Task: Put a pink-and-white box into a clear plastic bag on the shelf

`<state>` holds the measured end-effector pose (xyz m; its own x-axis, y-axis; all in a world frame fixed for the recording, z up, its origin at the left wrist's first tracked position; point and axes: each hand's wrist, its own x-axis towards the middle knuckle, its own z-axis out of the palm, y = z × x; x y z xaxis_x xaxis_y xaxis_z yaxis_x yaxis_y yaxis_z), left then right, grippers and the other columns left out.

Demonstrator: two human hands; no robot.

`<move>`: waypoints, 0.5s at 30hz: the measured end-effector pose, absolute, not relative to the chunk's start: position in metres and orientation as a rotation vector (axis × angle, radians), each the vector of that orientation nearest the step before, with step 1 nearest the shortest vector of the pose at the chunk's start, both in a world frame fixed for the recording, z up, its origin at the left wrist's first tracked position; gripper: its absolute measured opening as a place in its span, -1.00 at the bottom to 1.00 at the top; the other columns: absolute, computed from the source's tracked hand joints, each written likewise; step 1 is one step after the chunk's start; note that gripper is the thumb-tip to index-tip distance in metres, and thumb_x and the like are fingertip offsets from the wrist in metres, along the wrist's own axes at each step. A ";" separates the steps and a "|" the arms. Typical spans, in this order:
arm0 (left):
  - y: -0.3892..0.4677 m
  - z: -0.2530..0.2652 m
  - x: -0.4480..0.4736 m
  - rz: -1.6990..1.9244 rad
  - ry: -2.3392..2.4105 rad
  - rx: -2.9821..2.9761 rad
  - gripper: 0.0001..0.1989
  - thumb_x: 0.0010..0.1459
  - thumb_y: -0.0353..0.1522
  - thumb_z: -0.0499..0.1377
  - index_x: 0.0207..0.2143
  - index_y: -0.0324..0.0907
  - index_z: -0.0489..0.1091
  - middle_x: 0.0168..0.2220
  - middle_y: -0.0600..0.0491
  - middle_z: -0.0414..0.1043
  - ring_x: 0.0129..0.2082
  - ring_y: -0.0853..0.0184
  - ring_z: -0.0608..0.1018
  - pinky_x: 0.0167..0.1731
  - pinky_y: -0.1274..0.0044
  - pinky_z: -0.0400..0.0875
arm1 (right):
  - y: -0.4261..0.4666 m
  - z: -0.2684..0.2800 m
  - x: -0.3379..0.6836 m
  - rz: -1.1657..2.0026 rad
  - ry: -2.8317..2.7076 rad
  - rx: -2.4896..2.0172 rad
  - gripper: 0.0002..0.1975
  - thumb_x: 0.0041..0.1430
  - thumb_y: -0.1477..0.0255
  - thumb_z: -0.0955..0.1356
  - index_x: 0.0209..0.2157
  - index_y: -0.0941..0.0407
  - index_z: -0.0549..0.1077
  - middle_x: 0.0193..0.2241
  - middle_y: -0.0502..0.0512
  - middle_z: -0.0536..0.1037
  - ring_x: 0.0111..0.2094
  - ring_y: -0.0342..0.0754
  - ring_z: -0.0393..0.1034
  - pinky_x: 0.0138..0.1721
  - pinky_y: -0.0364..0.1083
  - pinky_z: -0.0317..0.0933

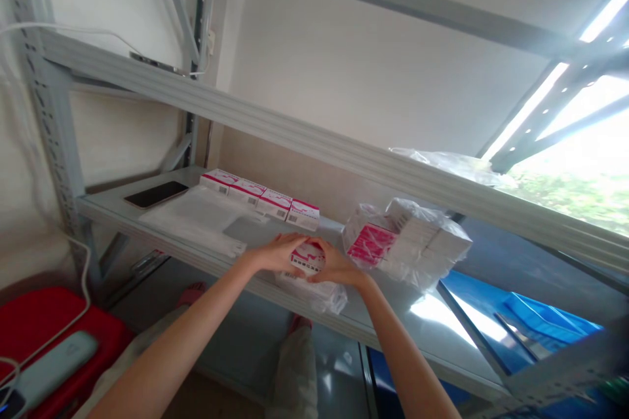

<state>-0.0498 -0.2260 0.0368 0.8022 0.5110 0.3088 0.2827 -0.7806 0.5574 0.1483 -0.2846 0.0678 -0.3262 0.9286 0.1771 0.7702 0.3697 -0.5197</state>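
Between my two hands, near the shelf's front edge, is a small white box with pink print [308, 258]. My left hand [282, 254] curves around its left side, and my right hand [335, 264] curves around its right side, with the fingertips almost meeting above and below. Under and in front of the box lies a crinkled clear plastic bag [319, 294], partly hidden by my hands. Behind stands a row of several similar white and pink boxes [263, 198]. Right of my right hand sit wrapped boxes in clear plastic [417, 242].
Flat clear plastic bags [196, 219] lie left of my hands, beside a dark phone [156, 194]. A grey shelf beam [304, 137] crosses above. Blue bins [545, 317] stand at lower right. At lower left, a red stool [44, 314] carries a pale power bank [61, 366] and white cable.
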 end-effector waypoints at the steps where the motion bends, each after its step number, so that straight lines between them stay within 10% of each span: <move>1: -0.225 0.045 -0.052 0.617 0.582 2.499 -0.11 -0.12 -0.18 0.32 0.23 -0.09 -0.01 0.25 -0.10 0.01 0.23 0.08 0.08 0.17 0.32 -0.03 | -0.284 0.071 0.151 0.505 -2.204 -1.424 -0.18 -0.37 0.40 0.52 0.04 0.10 0.27 -0.02 0.13 0.38 -0.01 0.06 0.27 0.03 0.02 0.12; 8: -0.212 0.097 -0.057 0.593 0.561 2.513 -0.09 -0.14 -0.13 0.31 0.22 -0.13 0.00 0.29 -0.14 -0.18 0.28 0.06 -0.08 0.19 0.32 -0.09 | -0.273 0.116 0.167 0.503 -2.230 -1.289 -0.20 -0.34 0.35 0.53 0.03 0.05 0.24 0.01 0.11 0.32 0.01 0.06 0.25 0.03 0.03 0.15; 15: -0.160 0.129 -0.035 0.666 0.482 2.662 -0.15 -0.27 -0.15 0.36 0.09 -0.23 0.20 0.05 -0.12 0.18 0.07 0.14 0.26 0.06 0.44 0.15 | -0.233 0.143 0.179 0.423 -2.247 -1.258 -0.23 -0.32 0.43 0.52 0.03 0.05 0.29 -0.03 0.09 0.38 -0.04 0.03 0.29 -0.02 -0.04 0.21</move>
